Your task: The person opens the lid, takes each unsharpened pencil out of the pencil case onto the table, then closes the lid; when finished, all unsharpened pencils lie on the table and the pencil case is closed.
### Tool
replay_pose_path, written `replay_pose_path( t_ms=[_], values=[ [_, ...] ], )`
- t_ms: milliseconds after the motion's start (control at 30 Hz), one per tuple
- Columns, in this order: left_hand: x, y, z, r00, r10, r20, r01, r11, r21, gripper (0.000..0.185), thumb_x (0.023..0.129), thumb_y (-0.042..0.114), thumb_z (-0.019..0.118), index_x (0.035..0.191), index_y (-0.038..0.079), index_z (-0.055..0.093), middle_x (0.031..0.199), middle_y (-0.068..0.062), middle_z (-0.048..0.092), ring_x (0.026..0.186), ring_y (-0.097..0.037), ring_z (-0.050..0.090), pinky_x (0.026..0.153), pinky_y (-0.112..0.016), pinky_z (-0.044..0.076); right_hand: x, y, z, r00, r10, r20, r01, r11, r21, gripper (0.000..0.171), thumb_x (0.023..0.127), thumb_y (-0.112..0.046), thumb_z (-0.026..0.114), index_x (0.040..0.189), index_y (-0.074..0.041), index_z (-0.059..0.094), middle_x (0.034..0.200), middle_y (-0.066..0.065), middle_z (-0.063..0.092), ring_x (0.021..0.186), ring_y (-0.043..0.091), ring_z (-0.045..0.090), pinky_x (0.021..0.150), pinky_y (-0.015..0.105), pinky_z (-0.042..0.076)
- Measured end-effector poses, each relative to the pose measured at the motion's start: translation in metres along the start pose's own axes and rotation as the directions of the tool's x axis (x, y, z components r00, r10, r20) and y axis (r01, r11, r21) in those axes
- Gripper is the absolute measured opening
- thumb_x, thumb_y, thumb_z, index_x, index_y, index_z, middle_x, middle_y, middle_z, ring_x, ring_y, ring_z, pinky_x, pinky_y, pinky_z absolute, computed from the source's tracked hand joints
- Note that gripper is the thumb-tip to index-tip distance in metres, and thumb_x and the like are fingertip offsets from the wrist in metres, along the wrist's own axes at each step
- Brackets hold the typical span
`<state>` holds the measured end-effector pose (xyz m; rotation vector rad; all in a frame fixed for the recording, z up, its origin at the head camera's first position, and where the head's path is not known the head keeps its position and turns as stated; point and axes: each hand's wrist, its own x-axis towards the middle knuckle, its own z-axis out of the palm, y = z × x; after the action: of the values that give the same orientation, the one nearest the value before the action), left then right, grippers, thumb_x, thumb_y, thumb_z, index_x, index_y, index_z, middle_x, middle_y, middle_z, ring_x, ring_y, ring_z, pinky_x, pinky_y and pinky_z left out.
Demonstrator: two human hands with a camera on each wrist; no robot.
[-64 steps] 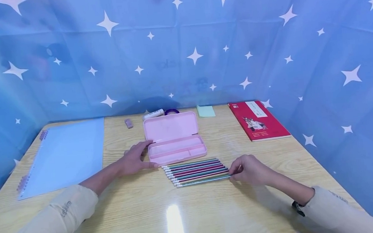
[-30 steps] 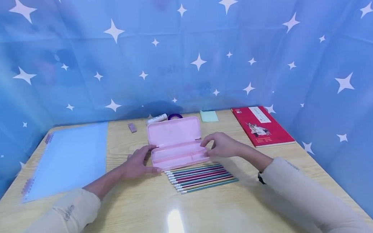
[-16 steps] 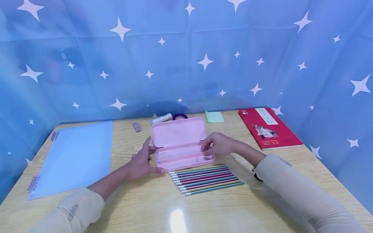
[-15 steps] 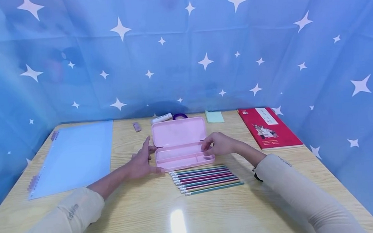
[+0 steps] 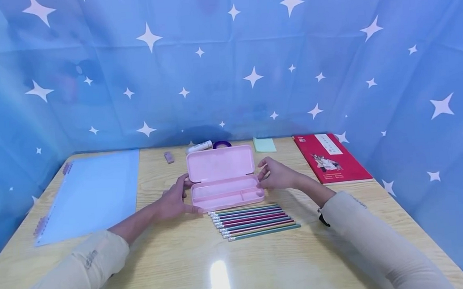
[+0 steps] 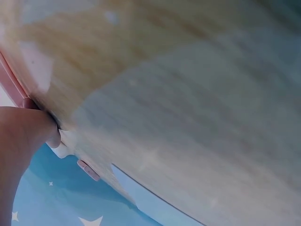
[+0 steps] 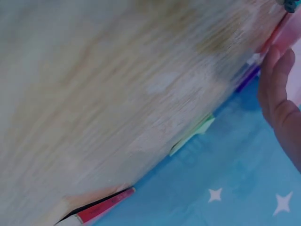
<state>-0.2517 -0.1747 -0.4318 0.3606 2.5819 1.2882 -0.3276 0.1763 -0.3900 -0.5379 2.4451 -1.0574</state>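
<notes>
The right hand left the near end of the pencils, where it had rested two seconds before, and went up to the right end of the pink pencil case. Half a second before, its fingers lay over the tray's right compartment; then they moved outside, beside the case's right edge.

One pencil case, eight pencils, one notebook, one red book, one eraser, one glue stick, one tape roll, one sticky-note pad.
</notes>
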Motion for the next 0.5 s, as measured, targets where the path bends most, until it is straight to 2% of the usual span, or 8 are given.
replay_pose_path(
  t_ms=[100,200,367,500],
  values=[
    [0.0,0.0,-0.001,1.0,-0.016,-0.002,0.016,1.0,-0.013,0.118,0.072,0.04,0.089,0.155,0.009,0.011,0.149,-0.009,0.043,0.118,-0.03,0.045,0.103,-0.059,0.02,-0.002,0.0,-0.001,0.999,0.035,0.011,-0.035,0.999,0.033,0.087,0.085,-0.012,0.078,0.15,-0.001,0.021,0.12,0.017,0.059,0.097,0.024,0.064,0.077,0.036,0.058],
    [0.001,-0.001,-0.002,1.0,-0.014,-0.001,0.014,1.0,-0.014,0.116,0.073,0.039,0.088,0.154,0.007,0.01,0.149,-0.011,0.043,0.115,-0.029,0.044,0.1,-0.057,0.022,-0.001,0.002,-0.002,0.999,0.021,0.039,-0.023,0.999,0.042,0.094,0.085,-0.013,0.078,0.155,-0.004,0.016,0.127,0.019,0.057,0.107,0.029,0.062,0.08,0.038,0.058],
    [0.003,-0.003,-0.002,1.0,-0.019,0.0,0.019,0.999,-0.03,0.113,0.073,0.038,0.088,0.151,0.009,0.011,0.148,-0.011,0.044,0.113,-0.028,0.043,0.098,-0.052,0.025,0.0,0.006,-0.006,0.996,-0.03,0.086,0.024,0.998,0.064,0.088,0.086,-0.014,0.077,0.155,-0.006,0.023,0.133,0.023,0.054,0.114,0.034,0.06,0.079,0.04,0.058],
    [0.004,-0.005,-0.001,1.0,0.013,-0.001,-0.013,0.998,-0.054,0.106,0.074,0.035,0.088,0.147,0.009,0.016,0.146,-0.014,0.045,0.109,-0.027,0.043,0.094,-0.044,0.032,-0.004,0.009,-0.012,0.99,-0.053,0.129,0.038,0.992,0.12,0.079,0.091,-0.018,0.073,0.155,-0.013,0.026,0.138,0.022,0.053,0.117,0.033,0.059,0.08,0.042,0.058]
  ],
)
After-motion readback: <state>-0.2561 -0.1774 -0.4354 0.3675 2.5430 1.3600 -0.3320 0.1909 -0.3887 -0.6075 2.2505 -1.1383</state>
